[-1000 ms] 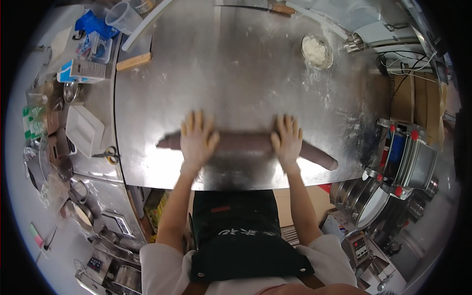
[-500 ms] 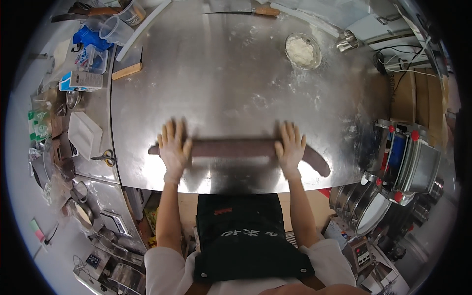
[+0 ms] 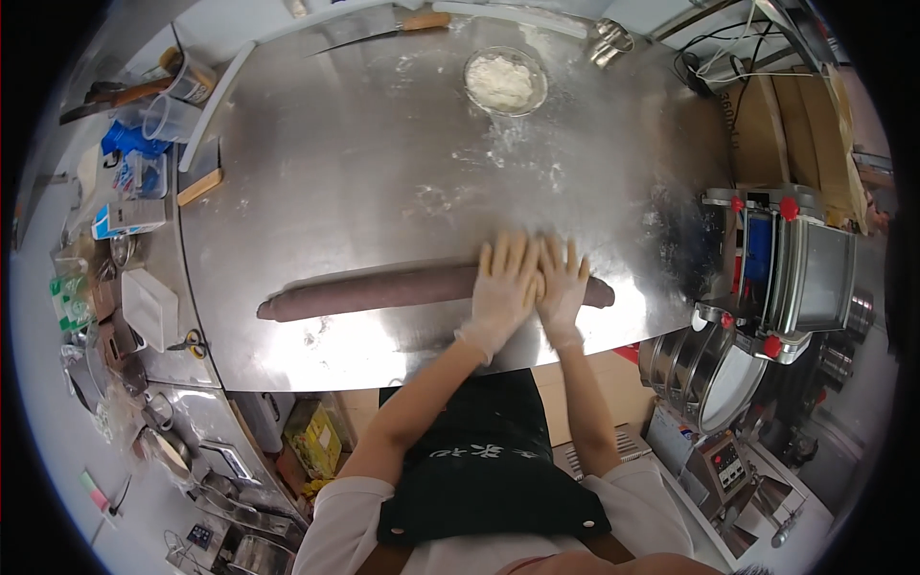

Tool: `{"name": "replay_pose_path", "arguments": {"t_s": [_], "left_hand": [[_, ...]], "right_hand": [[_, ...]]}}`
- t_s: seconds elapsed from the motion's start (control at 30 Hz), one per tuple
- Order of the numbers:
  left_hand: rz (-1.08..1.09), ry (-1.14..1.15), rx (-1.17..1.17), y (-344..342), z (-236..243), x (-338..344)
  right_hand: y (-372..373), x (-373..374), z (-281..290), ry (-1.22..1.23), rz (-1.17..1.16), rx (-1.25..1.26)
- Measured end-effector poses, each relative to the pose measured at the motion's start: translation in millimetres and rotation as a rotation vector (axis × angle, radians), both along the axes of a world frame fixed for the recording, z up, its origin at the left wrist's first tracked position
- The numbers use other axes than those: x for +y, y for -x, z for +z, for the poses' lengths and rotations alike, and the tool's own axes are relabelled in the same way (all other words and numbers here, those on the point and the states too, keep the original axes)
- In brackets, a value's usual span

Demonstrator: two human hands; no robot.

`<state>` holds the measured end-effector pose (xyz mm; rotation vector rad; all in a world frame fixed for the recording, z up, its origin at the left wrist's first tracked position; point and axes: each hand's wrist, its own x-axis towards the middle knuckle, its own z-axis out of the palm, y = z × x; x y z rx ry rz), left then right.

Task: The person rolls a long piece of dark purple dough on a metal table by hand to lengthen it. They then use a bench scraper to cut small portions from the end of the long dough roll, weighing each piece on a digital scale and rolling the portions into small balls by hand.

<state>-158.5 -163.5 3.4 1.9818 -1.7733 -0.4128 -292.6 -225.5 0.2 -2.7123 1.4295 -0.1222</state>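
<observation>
A long purplish-brown dough roll (image 3: 374,292) lies crosswise on the near part of the steel table (image 3: 335,172), with both ends showing. My left hand (image 3: 502,297) and my right hand (image 3: 562,295), both in translucent gloves, rest side by side over its right part. Their fingers are stretched out across the roll, and the two hands touch or nearly touch. Neither grips it; the dough directly beneath them is hidden. Loose flour streaks the table beyond the roll.
A flour bowl (image 3: 505,83), long knife (image 3: 422,22) and metal cutters (image 3: 609,43) sit at the back. On the left are a scraper (image 3: 200,190), scissors (image 3: 192,342), white tray (image 3: 149,311) and plastic tubs (image 3: 165,120); a steel roller machine (image 3: 810,273) stands right.
My left hand has moved right along the roll to beside my right hand, uncovering the left part. The roll looks straighter at its right end. The whole view has shifted.
</observation>
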Motion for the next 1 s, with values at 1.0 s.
{"name": "replay_pose_path", "arguments": {"t_s": [1.0], "left_hand": [[0.001, -0.176, -0.188, -12.0, -1.4, 4.6]], "right_hand": [[73.0, -42.7, -11.3, -0.016, 0.007, -0.129]]}}
